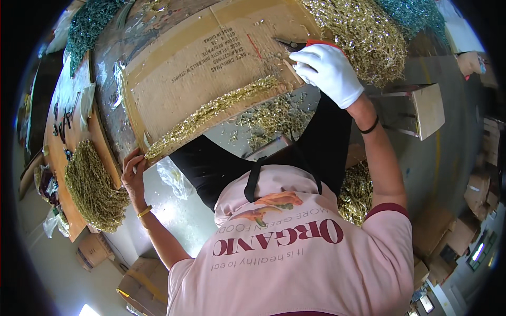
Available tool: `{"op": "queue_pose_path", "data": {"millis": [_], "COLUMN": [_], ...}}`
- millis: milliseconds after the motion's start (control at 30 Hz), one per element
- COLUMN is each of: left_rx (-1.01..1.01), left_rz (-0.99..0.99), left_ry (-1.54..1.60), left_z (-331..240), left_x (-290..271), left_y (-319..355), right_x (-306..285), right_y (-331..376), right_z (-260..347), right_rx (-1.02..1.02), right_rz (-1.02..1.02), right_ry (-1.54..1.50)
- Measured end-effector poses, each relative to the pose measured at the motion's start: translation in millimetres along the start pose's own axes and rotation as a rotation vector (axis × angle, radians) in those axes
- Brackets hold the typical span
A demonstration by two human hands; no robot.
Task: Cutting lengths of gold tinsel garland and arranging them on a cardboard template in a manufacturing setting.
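A long gold glittery spray (211, 110) lies slantwise along the near edge of a cardboard sheet (184, 63). At its left end, the bent fingers of my bare left hand (134, 176) meet the tip of the spray, thumb and forefinger closed about it. My right hand (329, 73), in a white glove, is over the sheet's right edge with its fingers curled together. What those fingers hold is hidden. Red-handled pliers (287, 44) show just beyond the glove, dark jaws pointing left. Whether the glove grips their handles cannot be told.
Gold sprays are heaped at the far right (363, 37), with teal ones (414, 18) behind. Another gold bundle (92, 184) hangs over a wooden board (100, 121) at left. Loose gold bits (274, 121) lie below the sheet's edge. A stool (427, 110) stands at right.
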State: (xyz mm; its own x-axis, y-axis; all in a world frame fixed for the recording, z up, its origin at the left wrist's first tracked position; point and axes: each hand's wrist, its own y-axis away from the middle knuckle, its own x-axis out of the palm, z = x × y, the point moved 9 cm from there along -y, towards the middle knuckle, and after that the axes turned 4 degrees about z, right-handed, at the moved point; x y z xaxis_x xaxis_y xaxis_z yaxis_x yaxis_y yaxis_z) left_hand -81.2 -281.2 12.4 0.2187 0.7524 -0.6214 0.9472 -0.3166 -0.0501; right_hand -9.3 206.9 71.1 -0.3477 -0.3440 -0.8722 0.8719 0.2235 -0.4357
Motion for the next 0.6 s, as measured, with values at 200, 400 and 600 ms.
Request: {"op": "queue_pose_path", "data": {"millis": [200, 400, 600], "left_rx": [0.043, -0.098, -0.021], "left_rz": [0.015, -0.016, -0.024], "left_ry": [-0.093, 0.035, 0.144], "left_z": [-5, -9, -6], "left_x": [1, -1, 6], "left_y": [-5, 4, 1], "right_x": [11, 32, 44], "right_y": [-7, -23, -13], "right_z": [20, 59, 61], "right_rx": [-0.072, -0.101, -0.135], "right_rz": [0.015, 0.15, 0.183], "right_ry": [0.057, -0.095, -0.004]}}
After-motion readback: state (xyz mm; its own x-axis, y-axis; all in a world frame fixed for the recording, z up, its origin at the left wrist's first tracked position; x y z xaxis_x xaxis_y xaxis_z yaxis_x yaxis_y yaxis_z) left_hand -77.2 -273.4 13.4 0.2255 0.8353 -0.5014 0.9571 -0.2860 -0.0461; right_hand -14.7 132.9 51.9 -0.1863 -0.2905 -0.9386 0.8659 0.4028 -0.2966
